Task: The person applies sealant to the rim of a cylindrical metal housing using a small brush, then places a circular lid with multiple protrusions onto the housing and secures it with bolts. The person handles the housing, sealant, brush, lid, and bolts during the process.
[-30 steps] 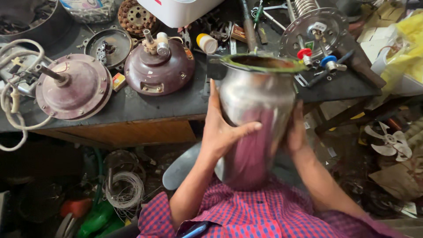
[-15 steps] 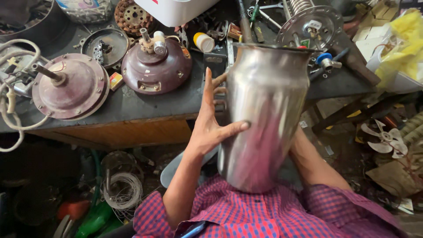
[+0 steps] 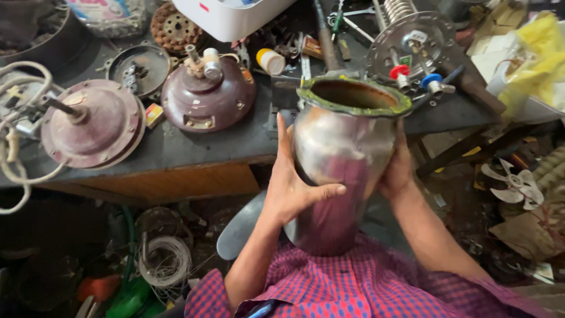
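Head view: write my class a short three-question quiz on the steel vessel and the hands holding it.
1. True or false: the steel vessel stands on the workbench.
2. Which hand has its thumb across the vessel's front? A) left hand B) right hand
3. What colour is the ring around the vessel's mouth?

Key:
1. False: both hands hold it up in front of the bench.
2. A.
3. Green.
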